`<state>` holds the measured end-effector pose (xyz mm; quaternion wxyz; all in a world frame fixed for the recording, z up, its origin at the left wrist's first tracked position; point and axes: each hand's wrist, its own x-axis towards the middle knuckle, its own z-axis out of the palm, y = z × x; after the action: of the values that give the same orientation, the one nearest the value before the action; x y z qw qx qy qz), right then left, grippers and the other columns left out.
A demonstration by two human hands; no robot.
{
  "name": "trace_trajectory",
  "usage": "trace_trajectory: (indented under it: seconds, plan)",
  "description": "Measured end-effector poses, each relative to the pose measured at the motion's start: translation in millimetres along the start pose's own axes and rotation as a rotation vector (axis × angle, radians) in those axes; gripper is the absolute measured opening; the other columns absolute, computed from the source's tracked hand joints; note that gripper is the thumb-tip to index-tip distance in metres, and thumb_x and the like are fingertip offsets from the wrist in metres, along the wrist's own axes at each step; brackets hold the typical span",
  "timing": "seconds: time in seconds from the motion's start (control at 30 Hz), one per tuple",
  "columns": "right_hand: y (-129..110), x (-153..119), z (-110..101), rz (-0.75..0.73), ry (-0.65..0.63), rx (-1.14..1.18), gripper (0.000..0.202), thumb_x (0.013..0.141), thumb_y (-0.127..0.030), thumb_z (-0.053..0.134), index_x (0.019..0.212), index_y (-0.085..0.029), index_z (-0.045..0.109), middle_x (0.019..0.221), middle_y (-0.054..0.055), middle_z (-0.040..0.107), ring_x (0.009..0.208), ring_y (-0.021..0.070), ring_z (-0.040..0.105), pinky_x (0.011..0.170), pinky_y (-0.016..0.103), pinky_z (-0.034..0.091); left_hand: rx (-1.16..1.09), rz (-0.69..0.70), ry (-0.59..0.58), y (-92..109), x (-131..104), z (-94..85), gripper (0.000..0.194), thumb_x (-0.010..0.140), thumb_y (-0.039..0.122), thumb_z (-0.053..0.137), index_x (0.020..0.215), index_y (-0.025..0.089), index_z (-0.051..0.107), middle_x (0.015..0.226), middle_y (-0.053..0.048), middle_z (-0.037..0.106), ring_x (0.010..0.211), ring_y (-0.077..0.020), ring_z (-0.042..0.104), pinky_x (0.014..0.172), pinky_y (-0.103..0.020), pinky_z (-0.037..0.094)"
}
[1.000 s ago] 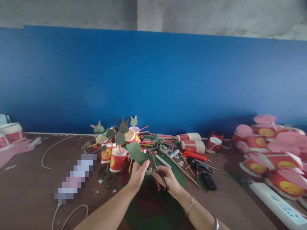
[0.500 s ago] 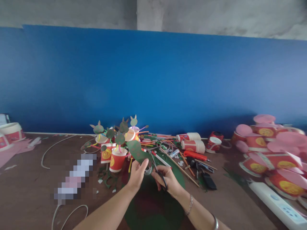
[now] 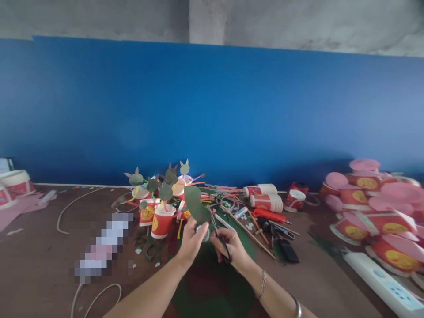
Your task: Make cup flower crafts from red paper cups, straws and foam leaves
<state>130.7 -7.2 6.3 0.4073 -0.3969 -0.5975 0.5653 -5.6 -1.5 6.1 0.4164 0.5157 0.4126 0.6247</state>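
A piece of dark green paper (image 3: 196,204) with a rounded outline is pinched in my left hand (image 3: 192,240), thumb on top. My right hand (image 3: 230,247) has its fingers through the handles of a pair of black-handled scissors (image 3: 215,225). The blades point up and away, close beside the paper's right edge; whether they touch it I cannot tell. Just behind my left thumb a roll of clear tape (image 3: 203,232) is partly hidden. Left of the paper stand several red paper cups (image 3: 163,222) with green paper heads and coloured pipe cleaners.
Pens, sticks and an orange-red tool (image 3: 270,215) lie to the right, near stacked cups (image 3: 266,202). Pink-trimmed cups (image 3: 359,196) crowd the far right behind a white power strip (image 3: 380,278). Green scraps (image 3: 149,249) and a cable (image 3: 62,212) lie left. A blue partition (image 3: 212,110) closes the back.
My left hand has turned the green paper more upright and slightly right, so it looks broader. The scissors' blades look closer together; my right hand has hardly moved.
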Motion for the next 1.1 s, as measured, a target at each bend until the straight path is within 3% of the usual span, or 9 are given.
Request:
trace_trajectory:
  seconds: [0.33,0.53,0.73,0.97,1.1]
  plan:
    - [-0.8,-1.3,1.3,0.019,-0.002,-0.019,0.036,0.067,-0.049,0.065,0.063,-0.016,0.051,0.036,-0.007,0.045,0.028,0.0060,0.039,0.030,0.016,0.027,-0.039,-0.050,0.155,-8.0,1.1,-2.5,0.025,0.072,0.039,0.063,0.063,0.017,0.054,0.058,0.003,0.052,0.059,-0.0117,0.050,0.060,-0.021,0.039]
    - [-0.3,-1.5,-0.3,0.023,-0.015,-0.022,0.038,0.068,-0.052,0.063,0.065,-0.016,0.051,0.035,-0.007,0.045,0.027,0.0056,0.038,0.030,0.016,0.025,0.088,-0.011,0.145,-13.1,3.8,-3.9,0.027,0.079,0.043,0.054,0.071,0.017,0.054,0.065,0.003,0.050,0.062,-0.0117,0.048,0.060,-0.021,0.038]
    - [7.0,-0.7,-0.8,0.045,-0.092,0.006,0.038,0.067,-0.051,0.064,0.067,-0.016,0.051,0.035,-0.008,0.045,0.028,0.0060,0.039,0.030,0.016,0.024,0.196,0.025,0.242,-16.1,6.2,-5.7,0.031,0.084,0.046,0.046,0.074,0.018,0.055,0.071,-0.001,0.056,0.072,-0.0160,0.053,0.068,-0.025,0.040]
    - [7.1,-0.3,-0.3,0.043,-0.079,0.007,0.034,0.068,-0.046,0.067,0.066,-0.016,0.051,0.035,-0.008,0.045,0.027,0.0054,0.038,0.030,0.015,0.024,0.223,0.036,0.130,-15.4,2.0,-2.8,0.022,0.082,0.037,0.053,0.072,0.018,0.053,0.069,0.001,0.053,0.069,-0.0130,0.051,0.066,-0.023,0.040]
    - [5.3,-0.9,0.4,0.051,-0.083,0.003,0.034,0.067,-0.046,0.067,0.066,-0.016,0.051,0.034,-0.008,0.045,0.027,0.0053,0.038,0.030,0.015,0.024,0.125,-0.006,0.124,-18.9,0.9,-3.1,0.020,0.081,0.038,0.053,0.079,0.019,0.055,0.073,0.001,0.056,0.072,-0.0134,0.053,0.068,-0.023,0.041]
